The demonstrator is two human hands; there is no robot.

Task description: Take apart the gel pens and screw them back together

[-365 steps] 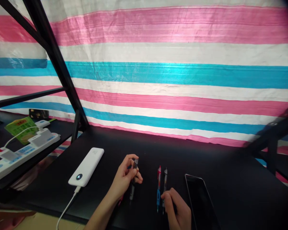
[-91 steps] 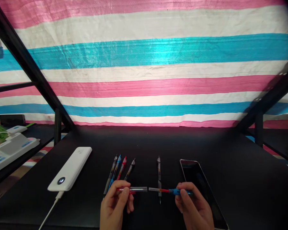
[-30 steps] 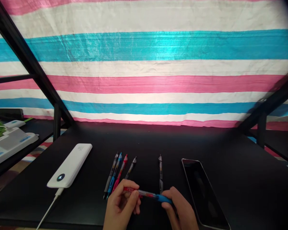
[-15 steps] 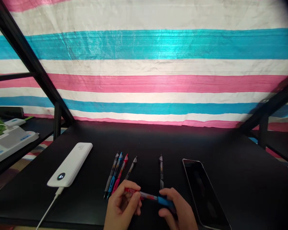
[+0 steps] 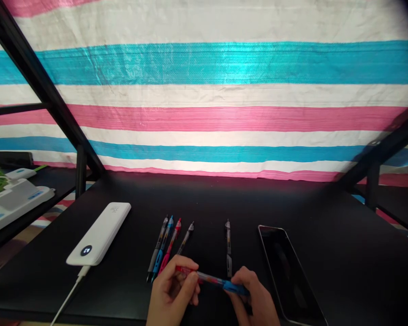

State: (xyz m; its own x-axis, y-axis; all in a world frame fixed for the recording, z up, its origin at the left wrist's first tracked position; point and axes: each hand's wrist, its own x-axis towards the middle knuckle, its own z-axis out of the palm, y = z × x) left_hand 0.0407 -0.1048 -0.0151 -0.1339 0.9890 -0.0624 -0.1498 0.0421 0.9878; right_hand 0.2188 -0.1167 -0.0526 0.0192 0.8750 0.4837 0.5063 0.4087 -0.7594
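A clear-barrelled pen (image 5: 210, 278) with a red end and a blue grip lies slantwise between my two hands, above the table's near part. My left hand (image 5: 173, 292) pinches the red end. At the blue grip, the thumb and fingers of my right hand (image 5: 255, 296) are closed on the pen. Just beyond my left hand lie a grey pen (image 5: 157, 248), a blue pen (image 5: 163, 247), a red pen (image 5: 172, 244) and another clear-barrelled pen (image 5: 185, 239), its lower part hidden by my hand. A grey-gripped pen (image 5: 228, 249) lies beyond my right hand.
A white power bank (image 5: 102, 233) with a plugged-in cable (image 5: 68, 294) lies left on the black table (image 5: 204, 199). A dark phone (image 5: 289, 271) lies right. Black frame bars (image 5: 47, 95) flank the table, with a striped sheet (image 5: 224, 63) behind. A power strip (image 5: 17, 203) sits far left.
My right hand's fingers have shifted their hold on the blue grip, so more of it shows. My left hand has stayed nearly still. The loose pens have not moved.
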